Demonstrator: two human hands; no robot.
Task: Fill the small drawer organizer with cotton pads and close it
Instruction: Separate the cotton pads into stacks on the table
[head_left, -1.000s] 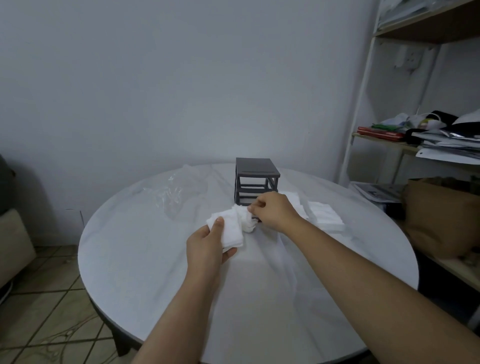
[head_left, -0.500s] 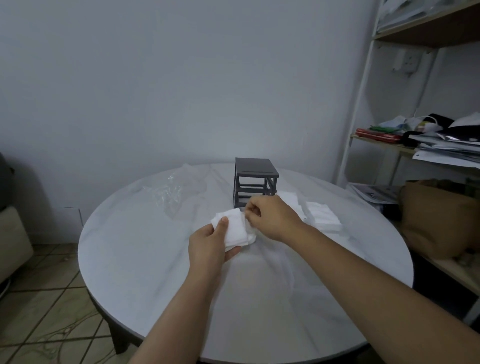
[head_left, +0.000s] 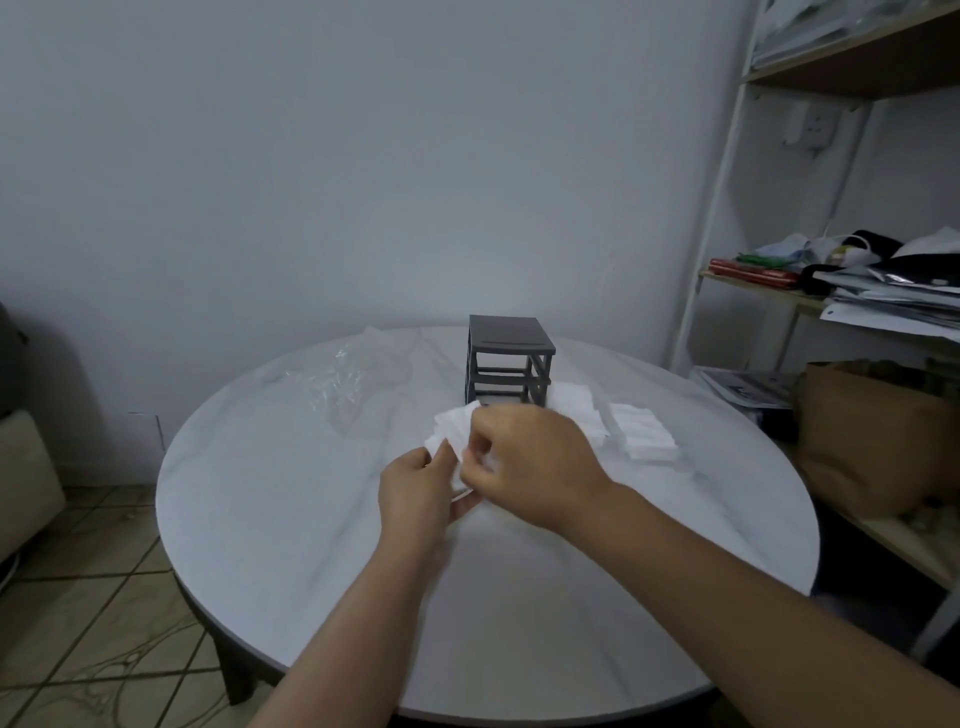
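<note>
Right, both hands were on one bundle of cotton pads (head_left: 453, 425), held just above the worktop (head_left: 291, 519). The left hand (head_left: 415, 488) gripped the bundle from below, thumb (head_left: 444, 456) pressed on top. The right hand (head_left: 530, 462) reached over from the right, its fingers (head_left: 480, 448) curled and pinching the bundle's near edge. The pads were fanned out a bit above the fingers, not squared up. The drawer organizer (head_left: 509, 364), a dark grey frame with open bays facing the camera, stood upright just beyond the fingers, apart from the bundle. Two loose stacks of pads (head_left: 644, 434) lay on the worktop to the right of the fingers, one of them just beside the organizer's right foot. A clear plastic bag (head_left: 358, 384) lay crumpled beyond and left of the fingers. A shelf unit (head_left: 831, 291) with papers stood far right, off the worktop.
</note>
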